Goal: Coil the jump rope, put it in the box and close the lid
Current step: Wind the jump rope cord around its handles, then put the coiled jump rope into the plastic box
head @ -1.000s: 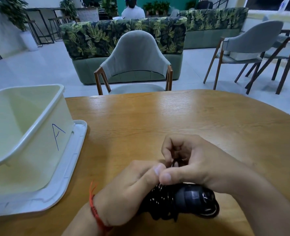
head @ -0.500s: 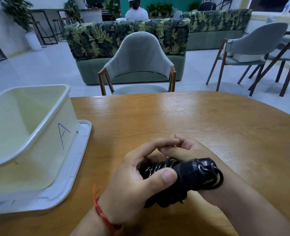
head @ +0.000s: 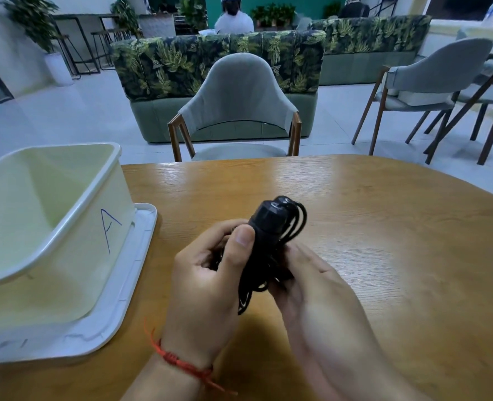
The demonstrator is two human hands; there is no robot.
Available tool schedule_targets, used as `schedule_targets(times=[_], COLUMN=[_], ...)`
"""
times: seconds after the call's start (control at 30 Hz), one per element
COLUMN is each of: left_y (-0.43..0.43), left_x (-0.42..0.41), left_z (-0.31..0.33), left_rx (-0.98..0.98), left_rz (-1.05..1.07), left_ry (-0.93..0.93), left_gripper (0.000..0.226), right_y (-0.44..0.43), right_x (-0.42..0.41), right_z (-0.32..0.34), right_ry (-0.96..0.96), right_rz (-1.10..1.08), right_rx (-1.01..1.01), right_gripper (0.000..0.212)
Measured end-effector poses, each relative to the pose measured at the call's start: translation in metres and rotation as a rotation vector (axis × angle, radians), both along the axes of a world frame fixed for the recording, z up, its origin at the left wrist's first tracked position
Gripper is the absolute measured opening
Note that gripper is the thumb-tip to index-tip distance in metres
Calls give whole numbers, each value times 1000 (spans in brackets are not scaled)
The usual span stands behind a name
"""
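The black jump rope (head: 271, 227) is a coiled bundle held above the wooden table (head: 369, 227), its handles pointing up and away. My left hand (head: 207, 282) is wrapped around the bundle, thumb pressed on a handle. My right hand (head: 306, 279) cups it from the right and below. Loose rope loops hang between my palms. The white box (head: 74, 230), marked with a blue "A", stands open at the left on top of its white lid (head: 129, 299). Nothing lies inside the visible part of the box.
A grey chair (head: 236, 108) stands at the table's far edge. Behind it is a leaf-patterned sofa (head: 216, 59), with more chairs (head: 433, 82) at the right. A person sits far back, facing away.
The rope bundle has been lifted from low near the table edge and turned from lying sideways to pointing upward. My left hand has moved from pinching the rope to gripping the whole bundle.
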State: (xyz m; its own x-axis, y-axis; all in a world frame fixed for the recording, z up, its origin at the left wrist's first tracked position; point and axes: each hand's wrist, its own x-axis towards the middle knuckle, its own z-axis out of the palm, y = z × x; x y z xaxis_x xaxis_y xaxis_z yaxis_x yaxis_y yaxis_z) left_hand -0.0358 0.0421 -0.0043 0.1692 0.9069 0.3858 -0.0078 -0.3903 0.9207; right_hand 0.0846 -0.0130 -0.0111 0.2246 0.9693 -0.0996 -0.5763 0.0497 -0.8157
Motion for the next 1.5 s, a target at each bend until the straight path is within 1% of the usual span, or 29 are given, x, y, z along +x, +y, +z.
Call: schedule_targets(times=[0.07,0.17,0.23,0.27,0.37,0.47,0.5,0.6,0.73,0.83,0.9,0.97,1.03,1.1,1.17,1.27,1.4,1.5], left_y=[1,8,11,12,11,9,8,8,5,2,0,0,-3,-8,-14,-18,-25,-30], left_x=[0,-4,-6,-7,-4,-1,0,-1,-6,-6,-5,-6,-7,-8,-12,-24,-56,-88], left_z=[3,1,-3,-5,-8,-9,-8,-4,1,4,4,7,12,19,27,40,62,80], left_rx=[-20,-57,-69,-58,25,69,73,99,118,105,110,129,172,233,284,287,206,131], left_rz=[67,129,156,170,203,198,193,192,215,233,244,258,295,380,471,475,343,249], left_ry=[12,56,133,178,289,297,291,296,317,269,259,268,315,412,503,579,569,439], left_gripper=[38,43,52,58,72,70,69,75,86,80,69,60,61,63,59,56,58,55], right_y=[-3,-11,-13,-13,-8,-6,-6,-5,-7,-10,-12,-14,-16,-18,-17,-13,-5,3], right_x=[-11,-24,-28,-28,-26,-21,-20,-13,-13,-16,-18,-22,-25,-31,-39,-52,-69,-85], right_z=[-6,-9,-8,-7,-4,1,3,7,11,14,17,25,35,49,62,78,99,109], right_ry=[-49,-257,-358,-375,-323,-309,-303,-282,-305,-296,-304,-298,-266,-221,-206,-183,-147,-187], right_rz=[-26,-14,16,13,-37,-94,-104,-129,-116,-148,-169,-182,-146,-56,-2,24,104,164], right_rx=[-32,-14,12,18,-14,-43,-48,-82,-103,-100,-100,-100,-90,-65,-38,-36,-33,17], right_gripper=[23,49,60,62,54,42,40,49,46,39,35,36,33,25,23,23,22,24])
